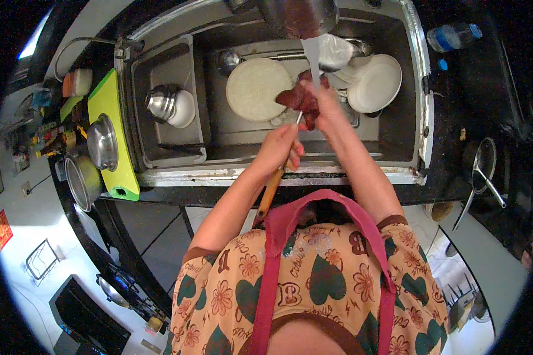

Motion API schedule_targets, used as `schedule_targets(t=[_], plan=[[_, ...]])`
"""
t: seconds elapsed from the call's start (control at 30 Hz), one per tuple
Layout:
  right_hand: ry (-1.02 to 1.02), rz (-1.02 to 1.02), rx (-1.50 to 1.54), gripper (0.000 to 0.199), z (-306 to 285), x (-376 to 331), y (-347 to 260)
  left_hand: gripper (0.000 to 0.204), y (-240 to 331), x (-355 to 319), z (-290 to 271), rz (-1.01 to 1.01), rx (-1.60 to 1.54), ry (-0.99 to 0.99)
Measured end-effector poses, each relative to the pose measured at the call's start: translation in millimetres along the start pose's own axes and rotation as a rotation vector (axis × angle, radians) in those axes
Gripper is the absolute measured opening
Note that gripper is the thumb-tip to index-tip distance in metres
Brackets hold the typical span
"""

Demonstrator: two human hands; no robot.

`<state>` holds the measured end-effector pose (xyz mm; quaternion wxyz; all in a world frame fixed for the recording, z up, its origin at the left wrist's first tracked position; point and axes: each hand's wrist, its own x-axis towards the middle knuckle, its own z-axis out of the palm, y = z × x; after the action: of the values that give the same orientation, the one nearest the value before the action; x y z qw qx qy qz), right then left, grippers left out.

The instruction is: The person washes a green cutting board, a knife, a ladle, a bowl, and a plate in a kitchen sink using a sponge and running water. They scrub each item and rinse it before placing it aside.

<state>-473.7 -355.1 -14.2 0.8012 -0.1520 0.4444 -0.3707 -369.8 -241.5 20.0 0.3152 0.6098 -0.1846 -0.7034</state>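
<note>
My left hand [278,145] is closed around a long utensil with a wooden handle [269,194] and a thin metal shaft. The utensil's far end is hidden in a dark red cloth [298,99], so its kind does not show. My right hand [327,109] grips the bunched cloth around that end. A stream of water [312,53] falls onto the cloth and my right hand. Both hands are over the large basin of the sink [249,139]. Just left of the cloth lies a round, pale board or lid [257,89].
White plates [376,86] lean at the basin's right, beside a ladle-like metal piece [228,61]. Stacked bowls [170,105] sit in the left basin. A green cutting board [109,151] bears a steel bowl [102,142]. A bottle [455,37] and a strainer [485,165] lie right.
</note>
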Motion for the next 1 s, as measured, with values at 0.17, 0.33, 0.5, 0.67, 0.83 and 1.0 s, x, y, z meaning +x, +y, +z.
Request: schedule_targets(t=[0.17, 0.33, 0.5, 0.67, 0.83, 1.0], plan=[[0.186, -0.053, 0.061, 0.008, -14, 30, -11, 0.038, -12, -35, -1, -0.123, -0.031, -0.111], [0.324, -0.001, -0.156, 0.012, 12, -6, 17, 0.037, -12, -29, -6, -0.116, 0.036, -0.051], [0.244, -0.062, -0.307, 0.014, 0, -22, 53, 0.036, -8, -32, -11, -0.198, -0.021, -0.047], [0.150, 0.026, -0.464, 0.012, -4, -28, 64, 0.029, -12, -27, -10, -0.137, 0.052, -0.004], [0.278, 0.051, -0.068, 0.020, -20, 28, 52, 0.024, -6, -56, -16, -0.100, 0.387, 0.000], [0.378, -0.015, 0.179, 0.022, -29, 62, 44, 0.028, -29, -78, -21, 0.059, 0.534, 0.077]])
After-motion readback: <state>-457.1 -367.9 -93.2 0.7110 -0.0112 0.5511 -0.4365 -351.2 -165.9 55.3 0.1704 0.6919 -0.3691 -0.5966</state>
